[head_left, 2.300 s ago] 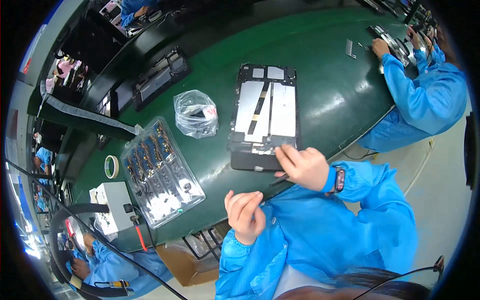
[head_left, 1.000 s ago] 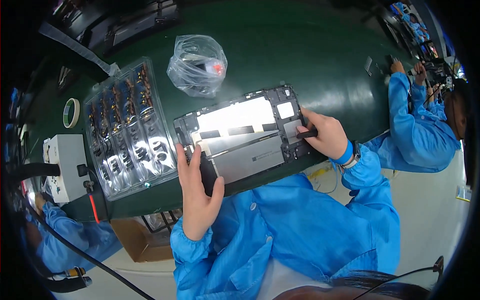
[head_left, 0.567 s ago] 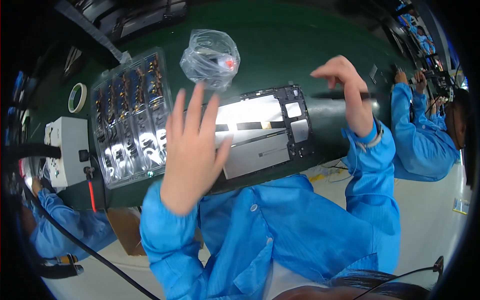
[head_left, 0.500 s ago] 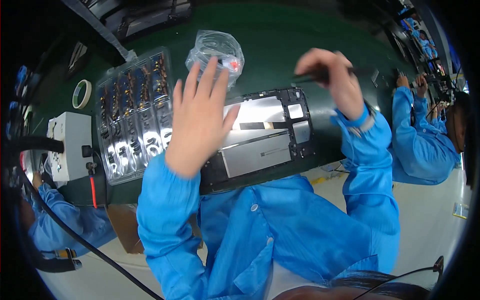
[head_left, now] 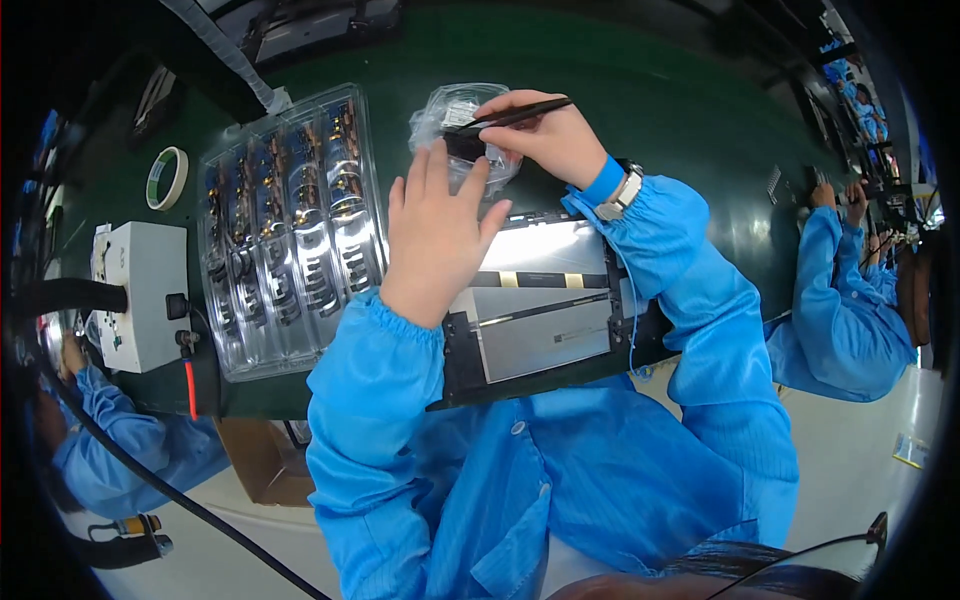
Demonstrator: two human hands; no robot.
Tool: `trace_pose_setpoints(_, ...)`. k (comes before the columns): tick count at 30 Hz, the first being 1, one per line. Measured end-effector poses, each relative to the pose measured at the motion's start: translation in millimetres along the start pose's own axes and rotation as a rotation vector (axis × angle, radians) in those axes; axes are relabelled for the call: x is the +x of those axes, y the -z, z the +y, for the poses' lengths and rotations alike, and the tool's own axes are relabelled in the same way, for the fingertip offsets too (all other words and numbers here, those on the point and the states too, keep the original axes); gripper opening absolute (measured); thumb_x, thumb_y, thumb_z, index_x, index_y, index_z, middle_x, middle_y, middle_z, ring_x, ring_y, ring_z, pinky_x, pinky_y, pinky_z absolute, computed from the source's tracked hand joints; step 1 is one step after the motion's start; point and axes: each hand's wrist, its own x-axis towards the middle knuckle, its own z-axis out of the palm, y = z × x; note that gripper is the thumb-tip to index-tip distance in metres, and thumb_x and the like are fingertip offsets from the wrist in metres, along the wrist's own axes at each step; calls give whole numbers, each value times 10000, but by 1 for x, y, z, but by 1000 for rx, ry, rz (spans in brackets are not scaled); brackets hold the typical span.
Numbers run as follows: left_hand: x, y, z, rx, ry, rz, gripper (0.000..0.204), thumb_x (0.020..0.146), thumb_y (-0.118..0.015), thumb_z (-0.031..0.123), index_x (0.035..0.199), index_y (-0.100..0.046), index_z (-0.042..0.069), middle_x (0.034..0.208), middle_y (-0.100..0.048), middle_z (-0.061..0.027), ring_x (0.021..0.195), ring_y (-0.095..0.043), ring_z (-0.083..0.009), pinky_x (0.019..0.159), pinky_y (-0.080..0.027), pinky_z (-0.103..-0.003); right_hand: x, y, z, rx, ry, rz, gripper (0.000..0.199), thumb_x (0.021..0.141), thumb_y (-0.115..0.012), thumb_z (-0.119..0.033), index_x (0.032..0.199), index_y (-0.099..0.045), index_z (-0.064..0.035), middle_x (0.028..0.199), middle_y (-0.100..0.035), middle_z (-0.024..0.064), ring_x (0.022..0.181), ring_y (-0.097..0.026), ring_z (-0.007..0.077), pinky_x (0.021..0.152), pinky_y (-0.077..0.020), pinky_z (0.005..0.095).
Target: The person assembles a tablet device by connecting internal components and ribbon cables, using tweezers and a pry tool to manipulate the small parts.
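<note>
My right hand [head_left: 565,145] grips dark tweezers [head_left: 535,110], their tips reaching in over a crumpled clear plastic bag [head_left: 430,126]. Something dark, with a whitish label, shows at the bag; what exactly is hard to make out. At the bag's near side, my left hand [head_left: 436,240] lies with fingers spread, its fingertips against the plastic and nothing in its grasp. Under and beside that hand is an opened tablet-like device [head_left: 545,335], with silver panels, a dark strip and a black frame. My left hand hides its left part.
A clear tray [head_left: 290,280] of small circuit parts stands left of the device. Farther left are a tape roll [head_left: 167,178] and a white box [head_left: 150,290] with cables. A blue cord [head_left: 633,320] hangs by my right sleeve. Co-workers in blue [head_left: 835,290] sit on both sides.
My right hand has swung left from above the device's right side to the plastic bag, tweezers in it. My left hand has shifted a little right, its fingertips now at the bag.
</note>
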Motion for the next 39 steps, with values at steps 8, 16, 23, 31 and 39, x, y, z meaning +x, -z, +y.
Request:
trace_pose_setpoints(8, 2, 6, 2, -11, -5, -25, 423, 816, -561, 323, 1180, -536, 109, 1250, -414, -256, 1158, -407, -387, 927, -339, -478, -7, -3, -4, -189, -21, -16, 178, 757, -654, -56, 931, -650, -21, 893, -640, 78, 780, -606, 137, 704, -504, 232)
trace_pose_setpoints(16, 2, 6, 2, 3, 1, -21, 413, 809, -572, 320, 1164, -548, 112, 1238, -426, -260, 1145, -421, -388, 926, -347, -472, -6, -4, -7, -248, -41, -64, 176, 758, -648, -54, 928, -649, -11, 894, -644, 79, 755, -608, 131, 707, -503, 233)
trace_pose_setpoints(23, 3, 6, 1, 18, -14, -11, 415, 810, -567, 330, 1164, -550, 115, 1235, -430, -260, 1144, -424, -389, 919, -352, -476, -5, -3, -3, -202, -23, -45, 175, 761, -640, -50, 928, -646, 3, 881, -645, 90, 746, -611, 137, 695, -503, 233)
trace_pose_setpoints(31, 2, 12, 5, 33, 8, 34, 348, 803, -566, 293, 1096, -588, 108, 1208, -457, -220, 1158, -406, -350, 940, -309, -527, -6, 4, -8, -21, 5, 2, 164, 779, -625, -52, 931, -641, 8, 749, -619, 60, 644, -579, 114, 599, -478, 232)
trace_pose_setpoints(39, 9, 67, 27, -1872, 577, 306, 519, 899, -322, 317, 1340, -291, 43, 1359, -364, -133, 1266, -322, -247, 1031, -231, -382, -41, 20, -67, 357, -22, 80, 214, 796, -611, -48, 1001, -597, 12, 925, -614, 99, 793, -591, 150, 706, -492, 268)
